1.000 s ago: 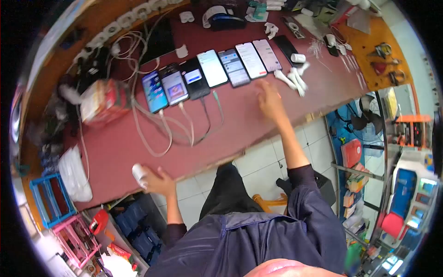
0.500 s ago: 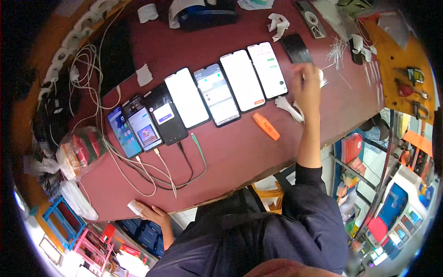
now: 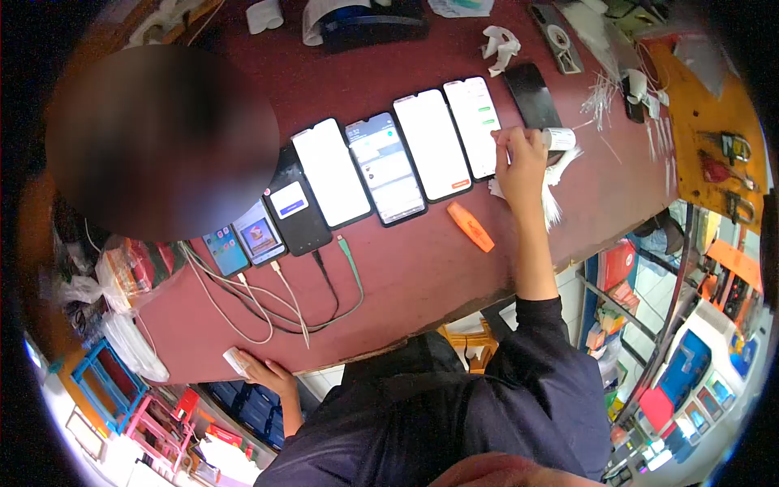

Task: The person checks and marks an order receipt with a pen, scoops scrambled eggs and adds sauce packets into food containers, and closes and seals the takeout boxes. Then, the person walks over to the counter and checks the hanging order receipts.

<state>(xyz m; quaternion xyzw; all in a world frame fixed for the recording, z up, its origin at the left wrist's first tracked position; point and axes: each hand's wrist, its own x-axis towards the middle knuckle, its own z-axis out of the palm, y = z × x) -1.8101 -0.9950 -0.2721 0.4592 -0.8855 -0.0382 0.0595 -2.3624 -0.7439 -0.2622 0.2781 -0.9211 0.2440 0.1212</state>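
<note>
At the near left edge of the red table (image 3: 422,284), my left hand (image 3: 266,375) rests with a small white item (image 3: 237,363) under its fingers. My right hand (image 3: 522,158) is beside the rightmost lit phone (image 3: 479,122), its fingers bent together; what they hold, if anything, I cannot make out. A white roll (image 3: 558,139) lies just right of that hand, by a dark phone (image 3: 531,96). Several lit phones stand in a row to the left, among them a white-screened one (image 3: 432,146). An orange marker (image 3: 470,226) lies below them.
White and dark cables (image 3: 304,312) trail near the left phones. Crumpled tissue (image 3: 501,49) and a grey phone case (image 3: 557,39) lie farther back. Tools (image 3: 737,148) rest on the orange board at right. A dark blurred round shape (image 3: 162,142) covers the upper left.
Since half a second ago, my right hand has moved slightly left and down, showing the white roll. My left hand is nearly unmoved. The dark round shape has appeared.
</note>
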